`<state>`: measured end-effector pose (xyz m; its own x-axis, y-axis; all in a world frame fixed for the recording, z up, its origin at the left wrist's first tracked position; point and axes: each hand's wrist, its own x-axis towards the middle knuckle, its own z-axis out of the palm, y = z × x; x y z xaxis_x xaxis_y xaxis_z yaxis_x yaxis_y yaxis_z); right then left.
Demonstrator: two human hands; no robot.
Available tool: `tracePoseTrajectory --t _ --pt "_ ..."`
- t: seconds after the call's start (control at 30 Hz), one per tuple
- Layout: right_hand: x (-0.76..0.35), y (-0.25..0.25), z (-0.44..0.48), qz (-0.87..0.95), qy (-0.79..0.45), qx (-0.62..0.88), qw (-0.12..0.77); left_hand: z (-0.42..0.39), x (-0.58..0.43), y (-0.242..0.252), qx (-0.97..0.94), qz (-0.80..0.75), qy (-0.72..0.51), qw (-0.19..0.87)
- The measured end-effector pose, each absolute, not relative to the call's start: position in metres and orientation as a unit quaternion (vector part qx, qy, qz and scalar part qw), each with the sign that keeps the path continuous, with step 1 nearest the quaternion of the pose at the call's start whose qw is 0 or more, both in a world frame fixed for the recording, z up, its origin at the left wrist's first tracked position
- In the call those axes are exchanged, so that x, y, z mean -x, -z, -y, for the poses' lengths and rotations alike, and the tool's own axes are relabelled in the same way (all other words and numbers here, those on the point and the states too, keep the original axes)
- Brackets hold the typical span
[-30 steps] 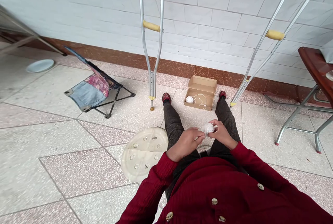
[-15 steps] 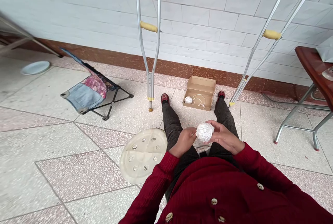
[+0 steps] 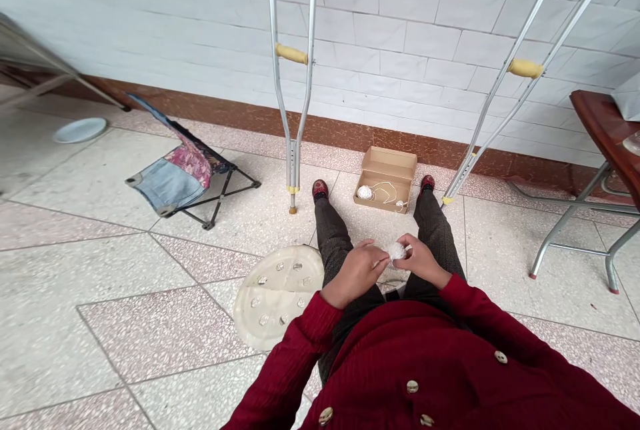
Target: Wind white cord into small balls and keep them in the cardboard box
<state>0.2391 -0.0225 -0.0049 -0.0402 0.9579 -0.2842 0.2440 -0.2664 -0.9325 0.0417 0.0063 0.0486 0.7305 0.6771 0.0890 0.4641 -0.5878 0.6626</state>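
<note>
Fingers point(image 3: 376, 258) of the left hand point(image 3: 356, 271) pinch the white ball of string point(image 3: 397, 251) that the right hand point(image 3: 423, 261) clasps, the round ball lying at three o'clock from the left fingertips, closer into the right palm, with the cardboard box point(image 3: 387, 162) at twelve.

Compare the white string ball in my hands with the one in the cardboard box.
The held ball is clasped between the left hand and right hand; the boxed ball lies untouched in the open cardboard box on the floor. The held ball is mostly hidden by the hands; the boxed ball shows whole, with a loose strand trailing beside it. Both are white wound string.
</note>
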Motion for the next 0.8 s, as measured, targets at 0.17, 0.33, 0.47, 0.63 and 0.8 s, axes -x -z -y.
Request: tracePoseTrajectory --t 0.17,0.33,0.47,0.63,0.8 --pt "-0.24 -0.026 0.039 0.39 -0.759 0.433 0.29 -0.025 -0.036 -0.054 -0.848 -0.328 -0.217 0.355" --pt "-0.247 -0.064 0.038 0.314 -0.802 0.339 0.377 -0.023 -0.041 -0.036 -0.76 -0.362 -0.247 0.479" --pt "-0.254 -0.083 0.024 0.312 -0.747 0.369 0.457 -0.007 -0.048 -0.018 -0.716 -0.36 -0.212 0.559" --pt "-0.267 -0.067 -0.002 0.349 -0.574 0.526 0.522 0.016 -0.048 -0.015 -0.764 -0.337 -0.122 0.537" --pt "-0.262 -0.013 0.003 0.503 -0.395 0.655 0.402 0.016 -0.046 -0.036 -0.83 -0.33 -0.098 0.44"
